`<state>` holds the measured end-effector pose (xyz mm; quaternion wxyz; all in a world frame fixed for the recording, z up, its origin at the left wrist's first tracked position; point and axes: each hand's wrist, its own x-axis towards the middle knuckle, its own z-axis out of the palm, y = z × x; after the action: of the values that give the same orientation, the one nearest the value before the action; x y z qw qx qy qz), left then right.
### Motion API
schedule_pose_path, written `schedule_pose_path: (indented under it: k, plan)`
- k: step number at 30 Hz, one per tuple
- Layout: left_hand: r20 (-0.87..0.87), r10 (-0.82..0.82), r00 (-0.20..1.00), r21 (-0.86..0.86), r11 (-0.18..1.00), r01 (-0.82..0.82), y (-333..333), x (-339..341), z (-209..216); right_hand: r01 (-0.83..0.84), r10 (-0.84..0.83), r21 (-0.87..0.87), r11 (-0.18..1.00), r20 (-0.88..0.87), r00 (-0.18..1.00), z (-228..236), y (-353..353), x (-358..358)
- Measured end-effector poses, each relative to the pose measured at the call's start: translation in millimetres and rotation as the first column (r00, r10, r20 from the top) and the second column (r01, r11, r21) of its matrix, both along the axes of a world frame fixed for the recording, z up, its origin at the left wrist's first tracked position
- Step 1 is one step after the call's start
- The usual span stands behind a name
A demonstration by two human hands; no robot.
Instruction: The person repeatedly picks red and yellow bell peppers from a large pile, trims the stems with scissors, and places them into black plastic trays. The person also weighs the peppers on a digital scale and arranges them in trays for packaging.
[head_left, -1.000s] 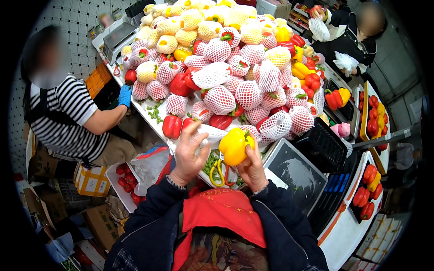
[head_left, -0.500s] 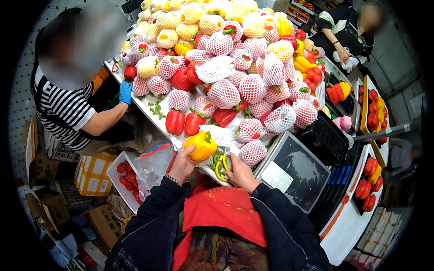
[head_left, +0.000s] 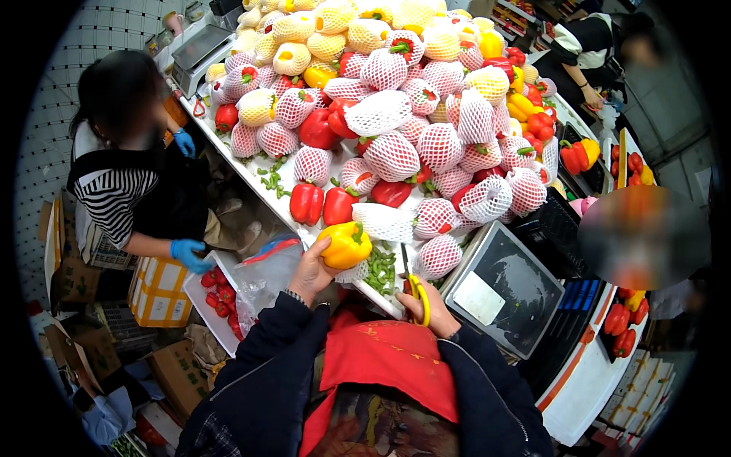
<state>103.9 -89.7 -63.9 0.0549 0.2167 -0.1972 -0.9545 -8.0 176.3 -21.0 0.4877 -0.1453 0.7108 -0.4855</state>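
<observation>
A yellow bell pepper (head_left: 346, 245) with a green stem sits in my left hand (head_left: 311, 273), whose fingers wrap its left side. My right hand (head_left: 428, 311) grips scissors (head_left: 419, 293) by their yellow handles, the dark blades pointing away from me. Cut green stem pieces (head_left: 381, 272) lie on the white table between the hands. Just beyond the yellow pepper are bare red peppers (head_left: 339, 206) and an empty white foam net (head_left: 383, 222). Behind them rises a large heap of peppers in foam nets (head_left: 392, 156).
A scale (head_left: 506, 286) stands to the right, with a black crate (head_left: 552, 234) beyond it. At left, a co-worker's blue-gloved hand (head_left: 190, 255) hovers by a white box of red peppers (head_left: 218, 293). A clear plastic bag (head_left: 266, 276) hangs beside my left forearm.
The scissors have swung away from the yellow pepper, to the right, with their blades now pointing forward. The co-worker's hand has left the table edge and a gloved hand is over the box.
</observation>
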Motion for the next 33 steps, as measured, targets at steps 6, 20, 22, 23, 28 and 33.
schedule_pose_path:
  k: [6, 20, 22, 23, 28, 33]
  plan:
    - [0.061, -0.035, 0.998, -0.091, 0.995, 0.04, 1, -5, 10, -0.165, 0.136, -0.007, 0.986, -0.527, 0.839, 23, -1, 6]
    - [0.127, -0.108, 0.986, -0.34, 0.929, 0.145, 1, -7, 18, -0.245, 0.32, 0.213, 0.946, -0.738, 0.594, 14, 1, 7]
    - [0.131, -0.112, 0.985, -0.393, 0.906, 0.155, -1, -9, 15, -0.239, 0.284, 0.174, 0.955, -0.762, 0.582, 3, 3, 12]
    - [0.14, -0.114, 0.984, -0.364, 0.918, 0.158, 0, -8, 15, -0.239, 0.267, 0.153, 0.959, -0.775, 0.573, 1, 2, 13]
    - [0.197, -0.077, 0.977, -0.25, 0.96, 0.126, 6, -8, 27, -0.148, 0.282, 0.248, 0.957, -0.696, 0.66, -8, -1, 17]
    - [0.038, -0.034, 0.999, -0.086, 0.996, 0.037, 6, 0, 18, 0.091, 0.052, 0.181, 0.979, -0.658, 0.752, -26, -21, 14]
